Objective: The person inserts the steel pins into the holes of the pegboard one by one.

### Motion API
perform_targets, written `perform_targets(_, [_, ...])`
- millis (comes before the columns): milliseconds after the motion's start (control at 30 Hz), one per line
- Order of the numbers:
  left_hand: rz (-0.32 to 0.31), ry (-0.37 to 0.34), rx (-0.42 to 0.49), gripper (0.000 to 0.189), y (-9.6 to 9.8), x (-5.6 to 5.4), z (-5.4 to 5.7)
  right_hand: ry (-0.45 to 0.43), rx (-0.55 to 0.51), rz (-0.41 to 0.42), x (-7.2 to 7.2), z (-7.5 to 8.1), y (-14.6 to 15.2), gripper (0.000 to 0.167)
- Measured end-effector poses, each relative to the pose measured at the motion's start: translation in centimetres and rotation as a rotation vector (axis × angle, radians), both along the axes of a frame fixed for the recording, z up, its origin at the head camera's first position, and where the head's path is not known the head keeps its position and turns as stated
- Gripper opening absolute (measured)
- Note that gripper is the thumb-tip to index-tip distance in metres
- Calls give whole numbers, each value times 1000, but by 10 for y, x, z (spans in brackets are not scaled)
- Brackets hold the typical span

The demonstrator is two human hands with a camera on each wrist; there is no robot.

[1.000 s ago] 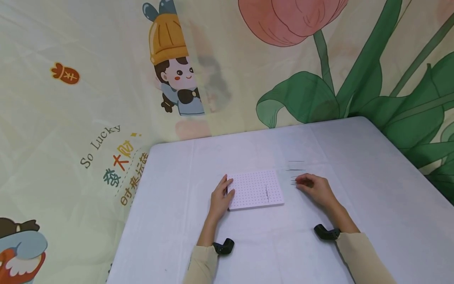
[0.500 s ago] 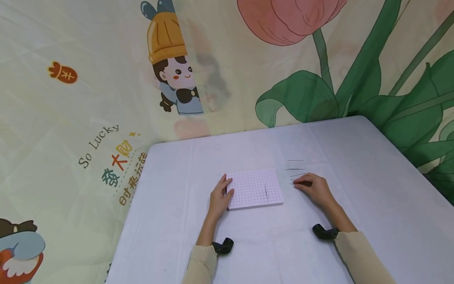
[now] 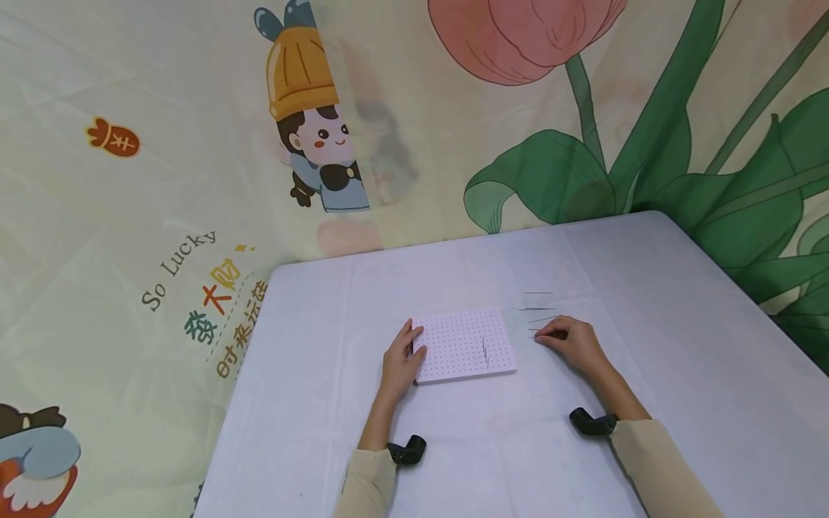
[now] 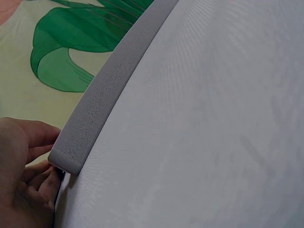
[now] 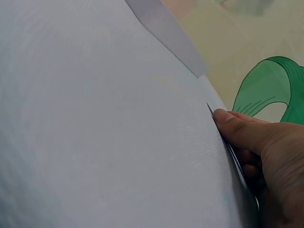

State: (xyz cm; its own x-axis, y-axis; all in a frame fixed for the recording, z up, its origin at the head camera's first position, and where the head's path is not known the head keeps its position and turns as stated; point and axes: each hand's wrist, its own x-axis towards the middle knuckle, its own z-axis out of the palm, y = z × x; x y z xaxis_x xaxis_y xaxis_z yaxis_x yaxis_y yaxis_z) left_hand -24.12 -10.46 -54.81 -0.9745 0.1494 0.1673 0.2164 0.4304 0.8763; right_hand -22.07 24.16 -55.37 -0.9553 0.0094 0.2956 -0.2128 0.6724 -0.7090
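Right hand (image 3: 573, 342) is pinching a thin, dark metal needle (image 5: 231, 150) between thumb and fingers, fingertips closed together, with the pointed end poking out past the thumb. Left hand (image 3: 400, 363) is gripping the left edge of the pale lilac rectangular board with a dotted grid (image 3: 453, 345), thumb and some fingers resting on top, other fingers curling lower.

Doing this well probably means pinching firmly but lightly a little behind the point, as something this slim is likely to be rolling or twisting under uneven pressure. Fingertips should be staying off the neighbouring loose dark needles (image 3: 538, 293), and the left hand should be steadying the board without pushing it.

Pinched needle is sitting right of the board, just above or on the white surface (image 3: 466, 446); cannot tell which. Its long axis is running roughly left to right, the point facing left towards the board. Loose ones are lying beyond it, nearly parallel, one slanting a bit. Board's long axis is also running left to right.
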Motion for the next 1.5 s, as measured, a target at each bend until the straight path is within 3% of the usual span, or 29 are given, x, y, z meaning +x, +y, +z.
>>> perform_targets(233, [-2,-7,3,40,0,-1,1,68,15,32,0,1,-1,9])
perform_targets(533, [-3,-1,12,39,1,1,1,102,158,67,4,5,-2,8])
perform_targets(667, [-1,1,10,39,1,1,0,152,172,77,5,6,-3,8])
perform_targets(833, [5,-5,9,39,2,0,0,291,127,95,5,10,-5,12])
perform_targets(933, [7,-7,1,39,1,0,0,331,89,104,5,11,-7,13])
perform_targets(1267, [4,-9,-17,39,0,0,1,269,-86,82,4,16,-25,11])
perform_targets(1500, [2,2,-19,39,0,0,-1,299,-172,121,-3,19,-48,10])
